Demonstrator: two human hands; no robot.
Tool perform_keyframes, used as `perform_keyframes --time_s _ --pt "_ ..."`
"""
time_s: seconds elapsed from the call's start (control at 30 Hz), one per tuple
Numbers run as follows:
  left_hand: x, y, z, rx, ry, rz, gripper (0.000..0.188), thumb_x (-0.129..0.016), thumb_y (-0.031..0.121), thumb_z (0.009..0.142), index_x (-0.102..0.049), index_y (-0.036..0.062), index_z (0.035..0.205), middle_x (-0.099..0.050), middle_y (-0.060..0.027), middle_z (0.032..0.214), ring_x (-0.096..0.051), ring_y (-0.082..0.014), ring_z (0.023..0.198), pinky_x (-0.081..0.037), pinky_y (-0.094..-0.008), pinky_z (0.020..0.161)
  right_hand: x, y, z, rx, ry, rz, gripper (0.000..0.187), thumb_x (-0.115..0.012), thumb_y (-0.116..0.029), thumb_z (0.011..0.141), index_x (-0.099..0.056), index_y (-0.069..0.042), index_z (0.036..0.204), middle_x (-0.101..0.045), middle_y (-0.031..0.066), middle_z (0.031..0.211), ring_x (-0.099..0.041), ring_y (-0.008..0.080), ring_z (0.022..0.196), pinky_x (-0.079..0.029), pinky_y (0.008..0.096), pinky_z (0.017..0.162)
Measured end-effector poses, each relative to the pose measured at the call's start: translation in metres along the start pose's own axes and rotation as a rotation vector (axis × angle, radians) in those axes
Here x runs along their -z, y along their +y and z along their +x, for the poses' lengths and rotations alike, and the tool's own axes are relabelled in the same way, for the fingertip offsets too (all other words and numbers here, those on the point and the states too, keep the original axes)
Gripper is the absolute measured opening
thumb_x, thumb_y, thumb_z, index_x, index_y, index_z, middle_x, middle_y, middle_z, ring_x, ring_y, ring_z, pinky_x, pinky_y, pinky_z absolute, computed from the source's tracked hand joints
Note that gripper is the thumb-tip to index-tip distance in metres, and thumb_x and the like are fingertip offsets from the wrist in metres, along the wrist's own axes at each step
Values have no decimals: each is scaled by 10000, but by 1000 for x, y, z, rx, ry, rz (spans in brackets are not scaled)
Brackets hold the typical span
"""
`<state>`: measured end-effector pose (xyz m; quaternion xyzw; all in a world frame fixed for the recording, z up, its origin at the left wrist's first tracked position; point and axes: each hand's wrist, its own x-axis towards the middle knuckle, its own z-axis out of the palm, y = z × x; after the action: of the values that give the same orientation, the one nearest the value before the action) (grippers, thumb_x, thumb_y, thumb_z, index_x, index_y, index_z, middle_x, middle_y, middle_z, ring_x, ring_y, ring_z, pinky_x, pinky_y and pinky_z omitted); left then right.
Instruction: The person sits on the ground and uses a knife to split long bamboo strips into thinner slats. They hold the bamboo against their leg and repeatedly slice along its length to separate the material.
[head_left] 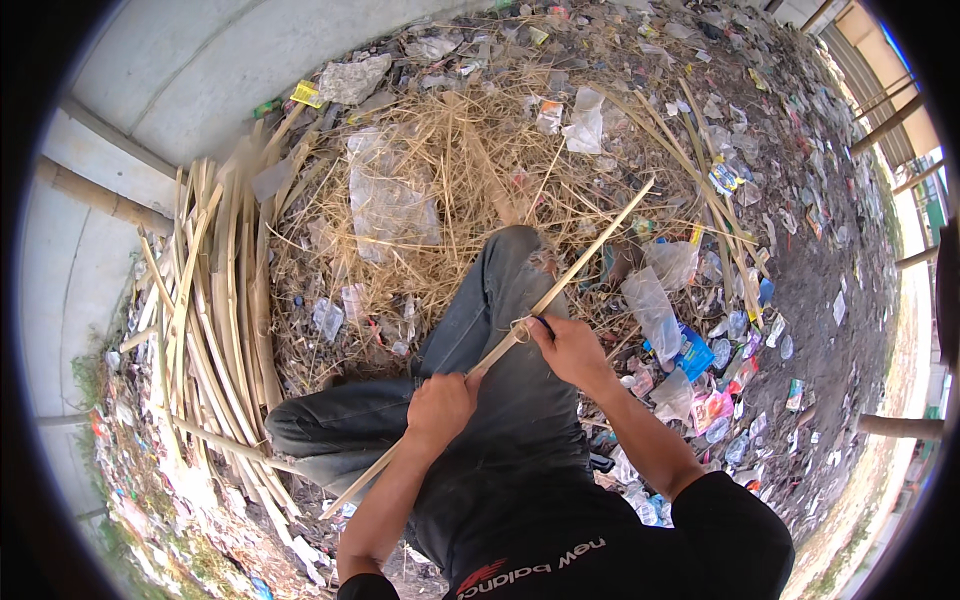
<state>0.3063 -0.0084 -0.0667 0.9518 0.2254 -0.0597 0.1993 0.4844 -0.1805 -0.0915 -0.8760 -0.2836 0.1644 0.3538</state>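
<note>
A long pale bamboo strip (595, 247) lies slantwise over my raised knee, its lower end (350, 497) passing under my left forearm. My left hand (443, 408) is closed round the strip at its middle. Farther up, my right hand (570, 352) is closed on a knife (541, 327), of which only a dark bit shows; the blade is mostly hidden. A thin curled shaving (520, 328) stands on the strip just beside the right hand. My dark trousers (500, 290) support the strip.
A stack of bamboo strips (225, 300) lies to the left by a pale wall (130, 90). Ahead spreads a heap of shavings (470, 170) with a clear plastic sheet (390, 195). More strips (715, 200) and a blue packet (693, 352) lie right, amid litter.
</note>
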Motion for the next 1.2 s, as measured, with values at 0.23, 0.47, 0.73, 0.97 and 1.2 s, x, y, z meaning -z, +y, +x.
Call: perform_keyframes --time_s 0.23,0.47,0.73,0.97,1.2 --pt "-9 -12 3 -66 57 50 578 -615 488 1026 -698 27 687 -689 -213 673 -732 -437 677 -611 -515 633 14 14 10 -56 -185 76 462 -604 -436 1052 -755 -5 985 -651 220 688 -671 390 652 -495 476 633" --pt "-11 -12 3 -108 102 -1 505 -685 453 1001 -639 37 720 -601 -186 644 -665 -414 595 -562 -512 561 23 32 30 -174 -386 277 493 -616 -454 1044 -739 3 905 -579 135 633 -565 238 582 -440 402 616" --pt "9 -13 1 -41 67 64 560 -643 507 1006 -649 43 693 -668 -199 618 -714 -395 591 -583 -493 540 18 9 20 -66 177 262 459 -812 -372 929 -646 2 721 -530 80 575 -479 162 529 -402 367 545" --pt "6 -8 -4 -25 115 103 536 -655 499 1000 -625 60 695 -662 -183 580 -712 -391 559 -579 -476 508 11 -21 23 -59 -66 77 467 -803 -377 921 -628 -5 699 -571 132 560 -566 296 497 -439 416 531" --pt "7 -9 -3 -25 92 70 529 -658 491 1001 -632 50 710 -672 -198 603 -714 -398 571 -579 -483 512 -9 3 24 98 -80 178 331 -758 -213 931 -626 19 736 -590 139 593 -585 272 515 -443 410 535"
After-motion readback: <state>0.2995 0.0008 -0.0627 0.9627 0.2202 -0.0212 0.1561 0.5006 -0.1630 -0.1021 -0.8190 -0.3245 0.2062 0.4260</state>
